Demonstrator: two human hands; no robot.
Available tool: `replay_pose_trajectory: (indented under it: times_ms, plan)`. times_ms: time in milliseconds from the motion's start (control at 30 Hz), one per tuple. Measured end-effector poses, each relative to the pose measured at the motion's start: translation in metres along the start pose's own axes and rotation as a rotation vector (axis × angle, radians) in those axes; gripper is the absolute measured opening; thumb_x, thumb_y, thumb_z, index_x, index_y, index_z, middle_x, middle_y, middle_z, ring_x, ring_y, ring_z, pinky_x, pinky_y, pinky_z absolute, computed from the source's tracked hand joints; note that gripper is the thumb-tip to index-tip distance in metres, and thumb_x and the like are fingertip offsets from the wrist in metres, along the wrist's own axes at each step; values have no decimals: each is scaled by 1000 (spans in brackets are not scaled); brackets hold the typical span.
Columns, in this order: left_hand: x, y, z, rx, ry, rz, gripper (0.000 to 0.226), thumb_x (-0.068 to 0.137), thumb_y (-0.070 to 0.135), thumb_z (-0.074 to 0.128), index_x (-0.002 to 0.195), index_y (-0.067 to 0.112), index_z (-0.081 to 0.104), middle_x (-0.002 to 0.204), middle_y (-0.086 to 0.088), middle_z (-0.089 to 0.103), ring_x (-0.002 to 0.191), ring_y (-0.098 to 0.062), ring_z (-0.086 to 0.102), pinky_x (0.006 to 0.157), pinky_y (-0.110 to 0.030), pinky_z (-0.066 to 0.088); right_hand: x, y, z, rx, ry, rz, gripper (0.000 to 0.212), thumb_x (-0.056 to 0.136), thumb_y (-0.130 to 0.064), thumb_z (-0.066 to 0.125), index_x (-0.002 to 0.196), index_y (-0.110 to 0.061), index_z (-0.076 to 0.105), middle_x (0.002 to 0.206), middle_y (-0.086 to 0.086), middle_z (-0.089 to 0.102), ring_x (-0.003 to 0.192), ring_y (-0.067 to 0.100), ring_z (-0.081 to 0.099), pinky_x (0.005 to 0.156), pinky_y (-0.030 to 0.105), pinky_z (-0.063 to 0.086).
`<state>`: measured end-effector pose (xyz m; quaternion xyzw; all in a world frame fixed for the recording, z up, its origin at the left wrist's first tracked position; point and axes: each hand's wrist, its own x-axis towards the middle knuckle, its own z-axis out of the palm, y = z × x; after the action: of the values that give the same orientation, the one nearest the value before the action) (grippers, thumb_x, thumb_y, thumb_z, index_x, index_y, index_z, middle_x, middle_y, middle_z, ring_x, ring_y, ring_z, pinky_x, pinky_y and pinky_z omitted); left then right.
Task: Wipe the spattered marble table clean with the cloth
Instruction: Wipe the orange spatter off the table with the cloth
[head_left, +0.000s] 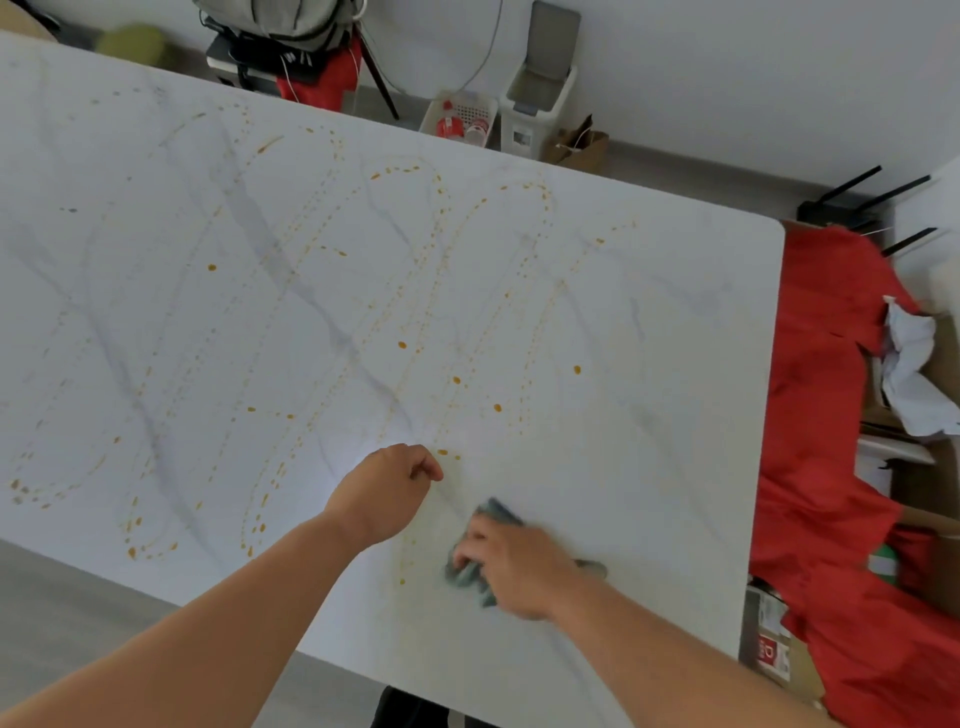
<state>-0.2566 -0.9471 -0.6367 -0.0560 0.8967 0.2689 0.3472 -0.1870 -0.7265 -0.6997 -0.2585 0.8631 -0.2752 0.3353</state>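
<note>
cloth (485, 558): blurred, mostly hidden under right hand (511, 564) | table (649, 322): cut off at left edge

Table (649, 291) top open; left hand (387, 491) beside cloth (475, 564).

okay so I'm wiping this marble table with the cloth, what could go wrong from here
1. The cloth is bunched small under your right hand, so each pass likely covers little and may smear the orange spatter rather than lift it.
2. Your left hand rests on the marble table right beside drops; it could pick up or drag them.
3. The trails reach toward the far edge, so some may get missed.
</note>
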Motion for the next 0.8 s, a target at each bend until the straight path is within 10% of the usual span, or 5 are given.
replay_pose_trajectory:
  times_ms: [200, 367, 500, 600, 800]
  plan:
    - [15, 17, 0, 127, 29, 47, 23, 101, 28, 50, 104, 43, 67, 114, 17, 59, 119, -6, 44, 99, -32, 46, 43, 65, -82, 217, 827, 820, 35, 90, -9, 57, 122, -22, 64, 128, 7, 55, 117, 31, 59, 98, 38, 46]
    - [24, 37, -2, 142, 36, 54, 25, 102, 29, 49, 111, 40, 68, 117, 15, 56, 129, -9, 37, 101, -27, 40, 25, 22, -28, -191, 105, -61, 33, 93, -12, 56, 114, -36, 65, 115, -8, 54, 111, 20, 52, 81, 42, 55]
    - [32, 52, -5, 61, 56, 39, 22, 102, 29, 51, 108, 39, 69, 112, 16, 56, 124, -7, 37, 93, -26, 38, 38, 96, -98, -25, 567, 285, 16, 90, -16, 67, 99, -27, 74, 103, -7, 56, 96, 7, 50, 89, 41, 52]
    - [38, 56, -4, 25, 61, 0, 22, 103, 29, 49, 107, 39, 68, 111, 15, 56, 122, -7, 37, 92, -26, 37, 48, 114, -119, -61, 891, 536, 22, 84, -9, 69, 101, -19, 78, 111, 9, 56, 103, 31, 54, 95, 43, 49]
    - [51, 63, -6, -23, 97, -70, 26, 103, 24, 47, 106, 39, 68, 116, 10, 56, 127, -12, 36, 96, -29, 42, 38, 71, -68, -200, 254, -142, 20, 92, -17, 60, 107, -25, 71, 108, -1, 60, 105, 25, 58, 84, 38, 47]
